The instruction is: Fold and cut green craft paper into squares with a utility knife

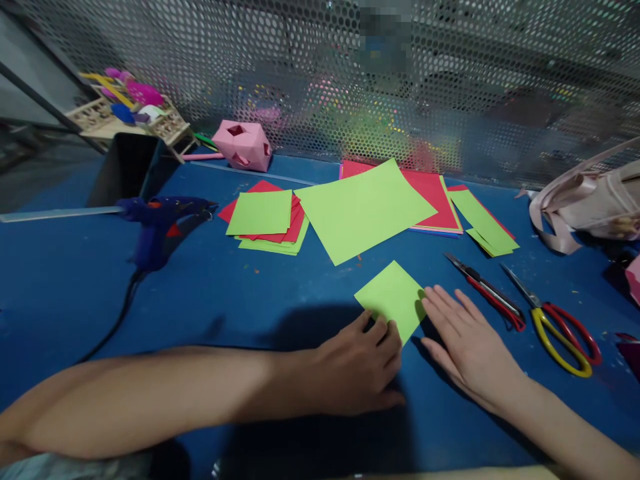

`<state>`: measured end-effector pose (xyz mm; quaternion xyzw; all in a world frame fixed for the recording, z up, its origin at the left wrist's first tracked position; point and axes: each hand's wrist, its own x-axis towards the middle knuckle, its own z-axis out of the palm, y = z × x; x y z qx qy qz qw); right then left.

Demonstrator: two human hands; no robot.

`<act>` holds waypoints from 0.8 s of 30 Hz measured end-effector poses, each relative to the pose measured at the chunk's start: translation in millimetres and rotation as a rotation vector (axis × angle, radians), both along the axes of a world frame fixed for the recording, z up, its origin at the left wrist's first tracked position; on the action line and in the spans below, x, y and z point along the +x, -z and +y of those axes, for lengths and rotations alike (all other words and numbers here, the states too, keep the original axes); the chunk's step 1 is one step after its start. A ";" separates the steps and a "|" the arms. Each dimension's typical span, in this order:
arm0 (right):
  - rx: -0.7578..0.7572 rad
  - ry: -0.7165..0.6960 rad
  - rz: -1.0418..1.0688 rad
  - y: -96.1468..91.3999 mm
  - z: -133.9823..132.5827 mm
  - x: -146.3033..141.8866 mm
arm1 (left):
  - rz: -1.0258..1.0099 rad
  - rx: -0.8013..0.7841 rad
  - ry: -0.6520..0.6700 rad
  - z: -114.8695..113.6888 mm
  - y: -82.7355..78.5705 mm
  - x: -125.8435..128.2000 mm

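Nearest the camera, the left hand (357,370) lies on the blue table (225,300) with its fingers half curled, their tips pressing the near corner of the small green square (393,297). Whether a thumb has slipped under that corner to pinch it cannot be told. Just beside it, the right hand (467,347) lies flat and spread, holding nothing, fingertips touching the square's right edge. The square itself lies flat on the table between the two hands.

The likeliest trouble is the thin sheet sliding or creasing crookedly if one hand pushes harder than the other. The utility knife (487,292) and scissors (555,320) lie close to the right hand, so a careless sweep could catch a blade. Farther off lie a large green sheet (363,210), a stack of red and green squares (265,217), a glue gun (160,223) and a pink paper cube (243,145).
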<state>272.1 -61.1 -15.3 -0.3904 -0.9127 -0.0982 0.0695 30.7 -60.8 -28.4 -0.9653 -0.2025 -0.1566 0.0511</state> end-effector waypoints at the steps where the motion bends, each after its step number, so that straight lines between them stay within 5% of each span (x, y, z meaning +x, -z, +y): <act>1: -0.045 -0.017 0.002 2.8 4.0 -4.1 | 0.002 0.001 -0.001 0.0 0.4 -0.1; 10: -0.239 0.011 -0.078 18.2 64.0 -34.3 | 0.007 0.030 0.004 -0.3 1.5 0.9; 16: -0.234 0.018 -0.073 18.6 68.4 -41.9 | 0.015 0.030 0.005 -0.1 0.2 0.2; 24: -0.355 -0.318 -0.074 13.3 70.5 -43.8 | -0.054 0.069 0.075 -5.6 -0.1 -1.3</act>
